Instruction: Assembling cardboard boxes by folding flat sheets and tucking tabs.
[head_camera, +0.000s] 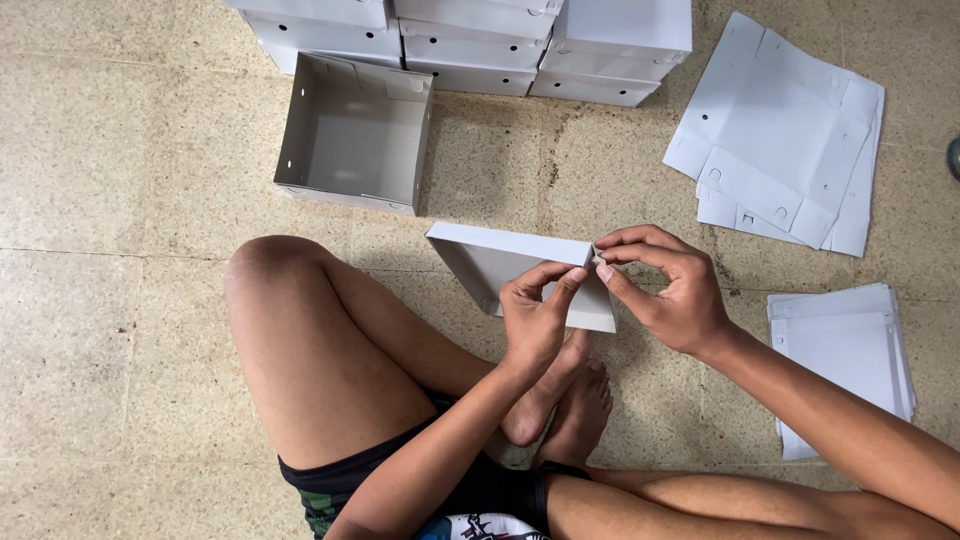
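Half-folded white box (500, 262) held over the floor (120, 180) just in front of the crossed legs, open side toward the person. Left hand (535, 315) and right hand (665, 290) both pinch its right corner, fingertips meeting there. One finished open box (355, 130) sits upper left, nothing inside (pale grey interior). Closed white boxes (480, 40) stacked along the top edge, count unclear. Two piles of flat blanks: one upper right (790, 140), one right (850, 345).
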